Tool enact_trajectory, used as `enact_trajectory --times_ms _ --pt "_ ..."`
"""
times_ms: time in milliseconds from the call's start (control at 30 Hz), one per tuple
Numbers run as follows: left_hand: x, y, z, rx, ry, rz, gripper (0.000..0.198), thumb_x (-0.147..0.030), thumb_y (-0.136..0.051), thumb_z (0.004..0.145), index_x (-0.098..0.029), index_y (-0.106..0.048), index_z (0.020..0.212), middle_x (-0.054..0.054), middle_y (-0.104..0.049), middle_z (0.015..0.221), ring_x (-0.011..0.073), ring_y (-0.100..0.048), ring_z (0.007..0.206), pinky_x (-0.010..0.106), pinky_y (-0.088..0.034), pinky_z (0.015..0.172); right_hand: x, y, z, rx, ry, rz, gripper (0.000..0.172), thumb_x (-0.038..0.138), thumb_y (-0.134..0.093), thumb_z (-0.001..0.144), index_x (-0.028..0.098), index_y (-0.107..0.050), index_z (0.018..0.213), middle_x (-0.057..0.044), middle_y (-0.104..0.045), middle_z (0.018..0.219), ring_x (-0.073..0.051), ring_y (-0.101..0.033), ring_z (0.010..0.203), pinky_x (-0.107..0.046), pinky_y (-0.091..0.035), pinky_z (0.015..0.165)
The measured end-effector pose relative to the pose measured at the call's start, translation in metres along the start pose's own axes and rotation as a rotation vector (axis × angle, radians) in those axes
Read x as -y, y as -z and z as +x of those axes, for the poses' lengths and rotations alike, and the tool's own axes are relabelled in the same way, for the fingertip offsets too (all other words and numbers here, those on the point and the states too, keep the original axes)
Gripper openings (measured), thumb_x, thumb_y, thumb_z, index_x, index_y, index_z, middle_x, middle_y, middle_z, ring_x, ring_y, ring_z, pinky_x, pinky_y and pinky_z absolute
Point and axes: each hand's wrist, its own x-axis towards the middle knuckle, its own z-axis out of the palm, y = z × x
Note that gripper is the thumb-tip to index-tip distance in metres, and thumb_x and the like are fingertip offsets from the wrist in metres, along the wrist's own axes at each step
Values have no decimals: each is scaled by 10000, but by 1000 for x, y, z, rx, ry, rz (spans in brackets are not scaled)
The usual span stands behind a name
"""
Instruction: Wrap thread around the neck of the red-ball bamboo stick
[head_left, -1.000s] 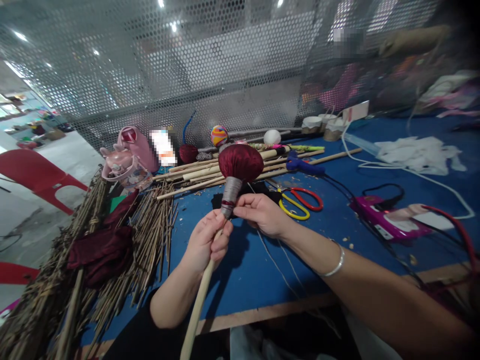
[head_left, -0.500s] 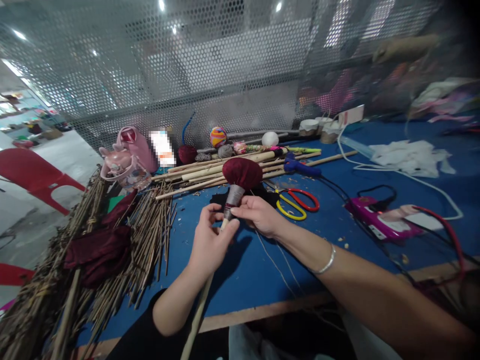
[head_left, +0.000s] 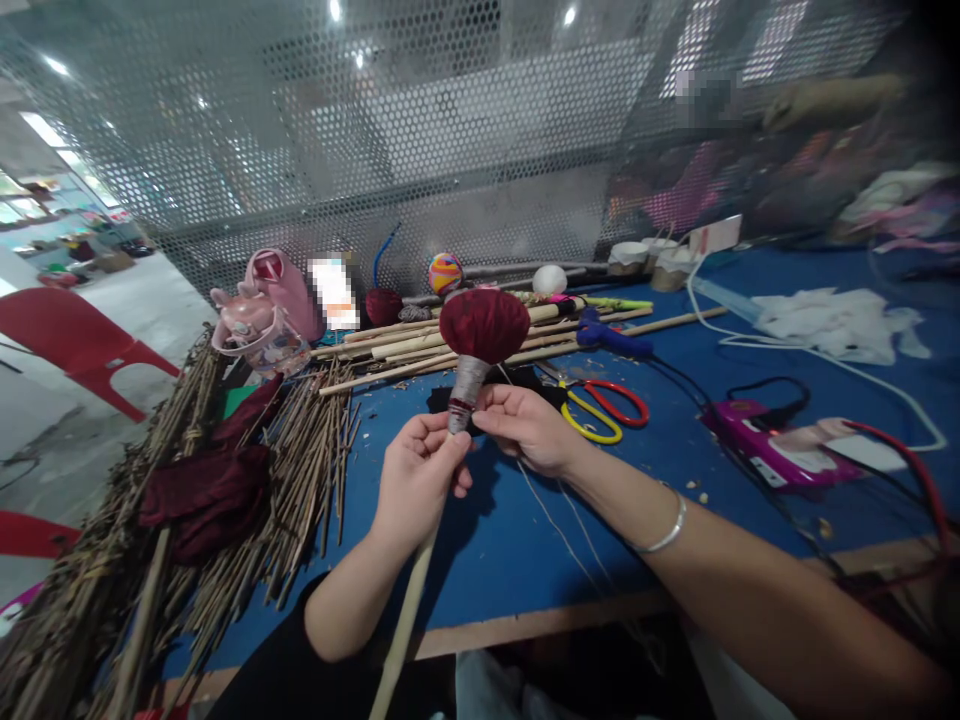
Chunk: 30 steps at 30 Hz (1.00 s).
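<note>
A wooden stick (head_left: 409, 610) with a dark red cloth-covered ball (head_left: 484, 325) at its top slants up from the table's front edge. Grey thread is wound around the neck (head_left: 469, 380) below the ball, with a bit of red cloth showing between the turns. My left hand (head_left: 420, 475) is closed around the stick just under the winding. Beside the neck, my right hand (head_left: 525, 425) is closed in a pinch on the thread; its loose strands (head_left: 551, 520) hang below the hand towards the table edge. Scissors (head_left: 600, 410) with red and yellow handles lie right of it.
Thin twigs (head_left: 300, 480) and dark red cloth (head_left: 210, 500) lie at left. Behind my hands are wooden sticks (head_left: 397, 350), a white ball (head_left: 550, 279) and a blue glue gun (head_left: 611, 337). At right sit a purple power strip (head_left: 772, 450) with cables and white tissue (head_left: 840, 320).
The ball has risen and the stick stands a little more upright. My left fingers have shifted on the stick, and my right hand stays close beside the neck. The view has shifted slightly.
</note>
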Motion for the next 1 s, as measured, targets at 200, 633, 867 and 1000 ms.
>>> enact_trajectory --times_ms 200,633,867,1000 --pt "2 2 4 189 146 -107 267 -387 -576 746 -142 -496 814 15 -621 670 60 -500 377 170 -375 361 -2 1 -1 102 -7 50 303 337 -666 695 130 -527 866 80 -452 465 -9 -198 315 -178 -97 316" --pt "9 6 7 -42 18 190 318 -376 -616 714 -145 -511 906 -26 -568 603 55 -450 388 168 -369 378 -6 -3 3 -79 41 -135 278 364 -688 663 125 -555 709 25 -543 569 -62 -461 498 -185 -335 472" --pt "-1 4 9 144 186 -88 303 -410 -574 740 -123 -520 822 15 -584 664 50 -477 429 160 -381 386 4 -2 -6 -30 109 -159 197 306 -650 711 117 -598 731 18 -553 581 -58 -448 498 -196 -336 491" --pt "-2 3 5 167 244 -121 278 -420 -547 764 -148 -488 779 -37 -478 624 13 -343 389 119 -257 319 2 -3 -6 -29 129 -203 182 286 -655 700 114 -618 748 -14 -607 656 -94 -525 595 -224 -392 585"
